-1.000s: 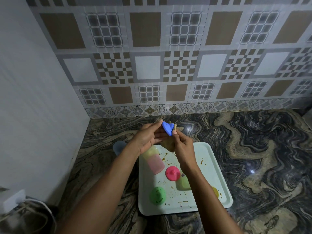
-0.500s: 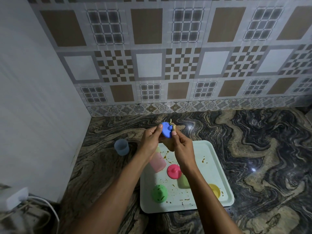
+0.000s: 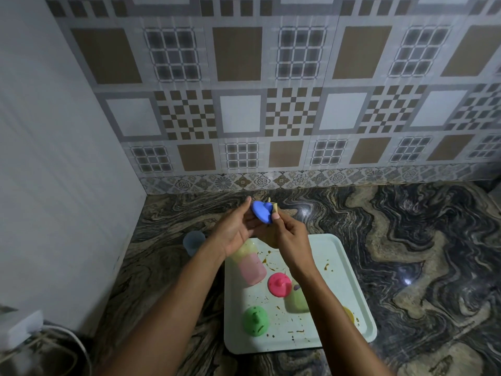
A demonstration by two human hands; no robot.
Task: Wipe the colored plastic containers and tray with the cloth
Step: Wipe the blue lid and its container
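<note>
The blue lid [image 3: 262, 211] is being held above the tray's [image 3: 349, 270] upper edge, mid-frame, now tilted more on edge than a second ago, so wiping is continuing. The left hand's [image 3: 233, 232] fingers are pinching it; the right hand [image 3: 290, 237] is pressing the cloth [image 3: 274, 206] on it. No writing is showing anywhere.

Patterned wall tiles [image 3: 271, 104] rise behind marbled countertop [image 3: 420, 240].
</note>
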